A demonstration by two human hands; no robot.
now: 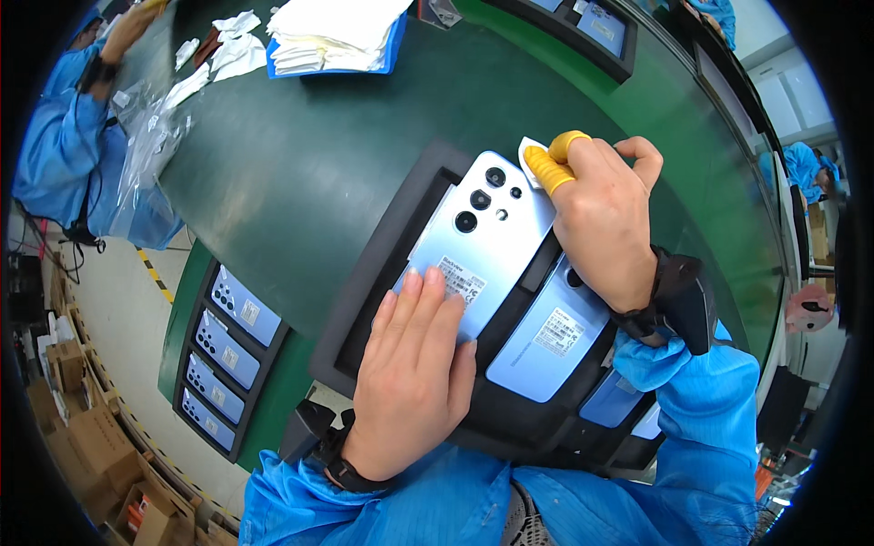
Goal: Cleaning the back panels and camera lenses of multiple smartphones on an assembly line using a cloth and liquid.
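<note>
A light blue smartphone lies back up over a black foam tray, its camera lenses toward the far end and a white label on its back. My left hand rests flat on its near part, fingers stretched out and partly covering the label. At the phone's far right corner my right hand, with yellow finger cots on two fingers, pinches a small white cloth against the edge. Just right of it a second blue phone sits in the tray, its far end hidden under my right hand and wrist.
A blue bin heaped with white cloths stands at the far side of the green table. More phones fill a tray at left and another tray at far right. A co-worker in blue is at far left, near clear plastic bags.
</note>
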